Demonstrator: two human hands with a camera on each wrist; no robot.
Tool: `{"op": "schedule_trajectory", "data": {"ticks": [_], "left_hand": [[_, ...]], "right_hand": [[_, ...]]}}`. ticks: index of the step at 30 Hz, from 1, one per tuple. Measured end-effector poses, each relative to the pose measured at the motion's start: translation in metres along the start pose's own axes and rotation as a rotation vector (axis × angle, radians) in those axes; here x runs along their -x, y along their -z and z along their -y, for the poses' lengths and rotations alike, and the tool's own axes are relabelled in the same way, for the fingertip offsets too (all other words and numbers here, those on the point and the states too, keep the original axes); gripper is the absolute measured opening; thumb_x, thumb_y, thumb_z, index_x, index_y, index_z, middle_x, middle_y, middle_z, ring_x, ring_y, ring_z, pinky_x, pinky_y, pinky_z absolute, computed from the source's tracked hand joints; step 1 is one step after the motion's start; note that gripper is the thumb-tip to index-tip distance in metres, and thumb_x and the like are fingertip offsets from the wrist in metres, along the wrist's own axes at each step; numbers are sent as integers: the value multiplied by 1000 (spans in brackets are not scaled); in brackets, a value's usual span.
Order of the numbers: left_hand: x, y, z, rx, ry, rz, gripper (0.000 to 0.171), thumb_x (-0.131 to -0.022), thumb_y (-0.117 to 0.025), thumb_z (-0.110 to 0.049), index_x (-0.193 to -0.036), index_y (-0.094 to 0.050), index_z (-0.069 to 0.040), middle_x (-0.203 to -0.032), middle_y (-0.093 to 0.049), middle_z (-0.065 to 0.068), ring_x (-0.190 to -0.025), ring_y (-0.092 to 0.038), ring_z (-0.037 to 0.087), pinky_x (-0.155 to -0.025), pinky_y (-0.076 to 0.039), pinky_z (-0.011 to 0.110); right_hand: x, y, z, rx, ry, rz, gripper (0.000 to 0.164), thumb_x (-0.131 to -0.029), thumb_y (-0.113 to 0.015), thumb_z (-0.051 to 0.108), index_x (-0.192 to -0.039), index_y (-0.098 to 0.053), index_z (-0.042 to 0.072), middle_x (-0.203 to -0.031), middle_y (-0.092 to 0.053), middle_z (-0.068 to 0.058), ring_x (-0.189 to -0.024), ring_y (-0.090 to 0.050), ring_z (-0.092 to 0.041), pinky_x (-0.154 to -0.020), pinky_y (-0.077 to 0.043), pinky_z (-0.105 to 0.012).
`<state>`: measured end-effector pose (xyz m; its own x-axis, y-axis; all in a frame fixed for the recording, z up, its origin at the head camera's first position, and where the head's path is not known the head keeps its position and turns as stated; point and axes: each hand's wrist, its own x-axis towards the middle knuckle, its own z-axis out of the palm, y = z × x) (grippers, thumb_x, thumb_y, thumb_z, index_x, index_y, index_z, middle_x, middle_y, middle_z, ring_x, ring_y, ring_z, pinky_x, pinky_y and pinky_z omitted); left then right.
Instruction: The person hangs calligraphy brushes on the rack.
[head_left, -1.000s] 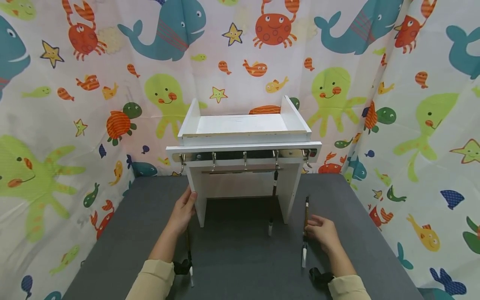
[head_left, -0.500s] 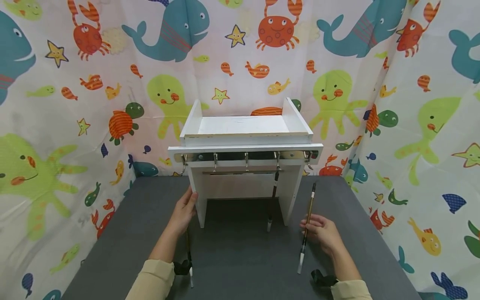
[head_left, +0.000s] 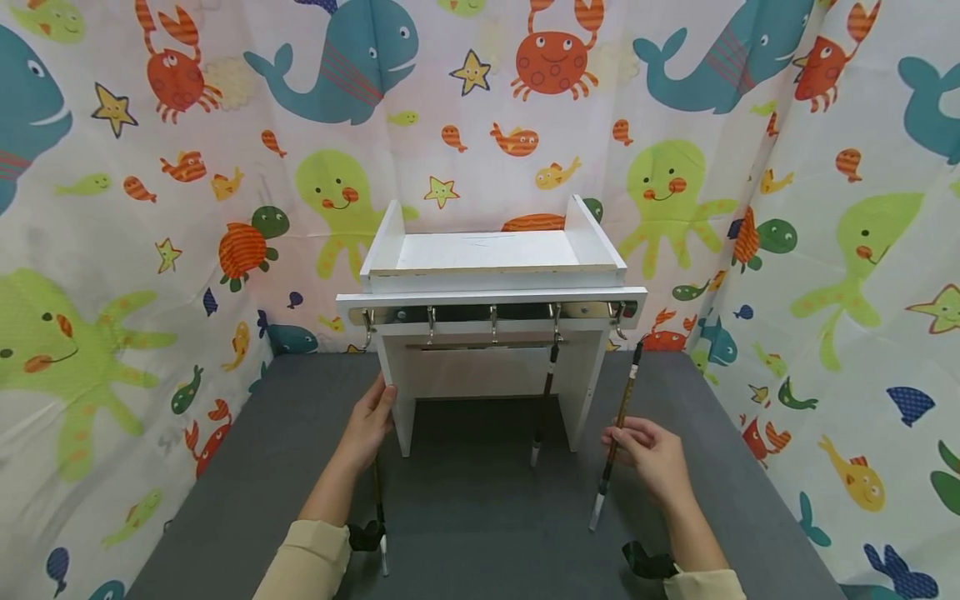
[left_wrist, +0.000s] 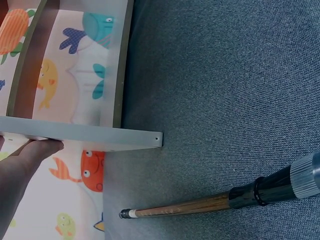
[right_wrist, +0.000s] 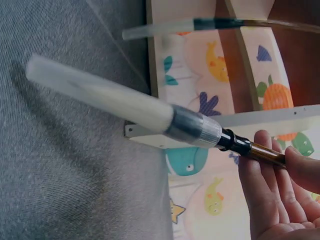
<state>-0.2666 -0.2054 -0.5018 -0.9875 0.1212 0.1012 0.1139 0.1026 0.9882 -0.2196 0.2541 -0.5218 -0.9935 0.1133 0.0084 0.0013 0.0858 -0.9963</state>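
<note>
My right hand (head_left: pixel 651 457) pinches a calligraphy brush (head_left: pixel 626 398) by its brown handle, between thumb and fingers. It tilts, with its clear-capped bristle end (right_wrist: pixel 115 102) low and toward me, to the right of a white wooden shelf (head_left: pixel 491 296). With my left hand (head_left: pixel 367 423) I hold the shelf's left side panel (head_left: pixel 395 400); the thumb shows against the panel in the left wrist view, the other fingers are partly hidden. A second capped brush (head_left: pixel 550 375) hangs from a metal hook (head_left: pixel 554 317) on the shelf's front rail. Another brush (left_wrist: pixel 185 206) lies on the table beside my left wrist.
The rail (head_left: pixel 457 313) carries several metal hooks along the shelf's front. A dark grey cloth (head_left: pixel 480 533) covers the table. Behind and at both sides hangs a curtain (head_left: pixel 465 133) printed with sea animals.
My right hand has raised the brush off the table and tilted it, its upper end moving up and right. The hanging brush sways slightly. My left hand stays on the panel.
</note>
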Motion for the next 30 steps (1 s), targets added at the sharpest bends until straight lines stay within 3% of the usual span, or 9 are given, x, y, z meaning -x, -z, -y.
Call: {"op": "schedule_trajectory", "data": {"ticks": [10, 19, 24, 30], "left_hand": [[0, -1, 6, -38, -23, -28, 63, -107, -41, -48, -163, -20, -28, -167, -24, 13, -147, -31, 44, -106, -36, 67], [0, -1, 7, -32, -34, -34, 63, -108, -40, -46, -163, -19, -25, -167, -22, 14, -146, -31, 44, -107, -35, 67], [1, -1, 7, -36, -27, -31, 63, -108, -40, -46, -163, -19, -26, -167, -21, 13, -147, -30, 44, -107, -35, 66], [0, 0, 6, -22, -20, -15, 63, -106, -41, -49, -162, -20, -31, -168, -21, 9, -149, -28, 43, -108, -35, 66]], "right_hand": [[15, -5, 16, 36, 78, -121, 42, -90, -77, 30, -117, -70, -1, -101, -79, -2, -91, -76, -14, -78, -60, -24], [25, -10, 33, 14, 193, -193, 37, -84, -84, 20, -114, -75, 0, -95, -79, 2, -87, -76, -10, -79, -58, -20], [32, -16, 44, 37, 245, -161, 34, -83, -84, 17, -112, -76, 0, -95, -79, 2, -87, -75, -11, -80, -58, -19], [41, -27, 52, 54, 370, -97, 22, -82, -84, 6, -101, -77, -1, -95, -78, 1, -89, -74, -12, -81, -58, -20]]}}
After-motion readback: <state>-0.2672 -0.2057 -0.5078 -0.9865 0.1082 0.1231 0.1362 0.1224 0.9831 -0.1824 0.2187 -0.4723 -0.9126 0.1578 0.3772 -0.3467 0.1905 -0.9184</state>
